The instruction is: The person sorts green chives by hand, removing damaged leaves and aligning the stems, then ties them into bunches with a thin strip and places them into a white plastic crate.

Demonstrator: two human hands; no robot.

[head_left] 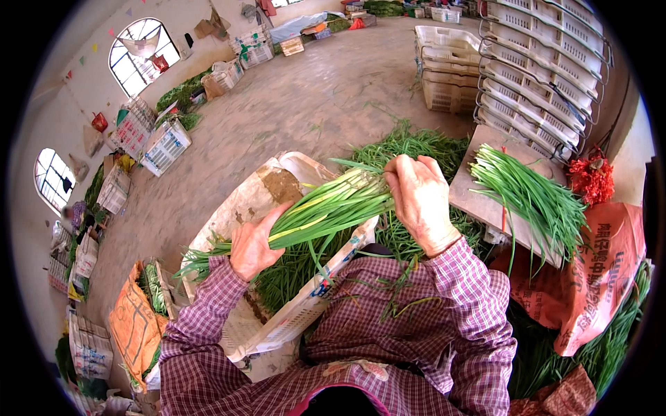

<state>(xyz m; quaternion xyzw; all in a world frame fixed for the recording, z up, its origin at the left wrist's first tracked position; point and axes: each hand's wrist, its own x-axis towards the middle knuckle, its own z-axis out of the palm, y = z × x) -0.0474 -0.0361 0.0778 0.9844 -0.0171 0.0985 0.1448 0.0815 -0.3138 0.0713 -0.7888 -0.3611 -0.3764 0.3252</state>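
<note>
A bunch of long green chives (326, 211), with a few yellow blades in it, is held slantwise above a white plastic crate (298, 326). My left hand (255, 243) is closed round its leafy part, and the tips trail out past the wrist to the left. At the pale root end, the fingers of my right hand (420, 197) are curled and pinch the stalk ends. Loose chives (298, 277) fill part of the crate under the bunch, and a stained pale liner (232, 208) drapes over its far side.
To the right, a neat chive bunch (531, 197) lies on a board (466, 187) beside red ties (592, 179). More loose chives (416, 145) are heaped ahead. Tall stacked crates (534, 83) stand behind the board. A red sack (590, 270) covers greens at right; an orange sack (132, 326) sits left.
</note>
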